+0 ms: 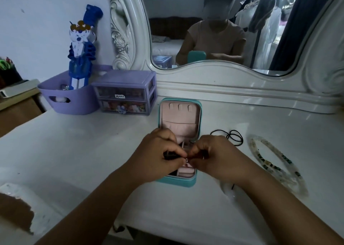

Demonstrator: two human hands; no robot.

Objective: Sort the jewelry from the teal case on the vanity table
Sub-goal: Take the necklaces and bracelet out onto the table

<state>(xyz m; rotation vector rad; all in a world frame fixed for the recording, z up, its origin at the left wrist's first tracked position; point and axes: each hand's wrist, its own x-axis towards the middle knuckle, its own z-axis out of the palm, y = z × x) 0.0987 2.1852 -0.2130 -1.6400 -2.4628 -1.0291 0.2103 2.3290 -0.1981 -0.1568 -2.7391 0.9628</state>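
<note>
White and glossy, the vanity table (96,151) fills most of what I see, with its big carved mirror (214,30) rising along the back edge. Off to my left, at the back of the tabletop, a purple basket (70,97) stands just beside a small purple drawer unit (126,93), and a blue figure (81,45) sticks up out of the basket. The teal case (179,140) lies open in the middle of the table, its pink-lined lid (180,118) tipped back toward the mirror and its base nearest me. To my right of the case, a beaded necklace (275,164) lies in a long loop on the bare surface, and between it and the case sits a coiled black cord (232,135). Both my hands hover together over the case's base. My left hand (158,155) is curled, with something dark held under its fingers, and its fingertips meet those of my right hand (214,155), which is curled as well. Between them we pinch a tiny silver piece (186,159), too small for me to tell what it is.
</note>
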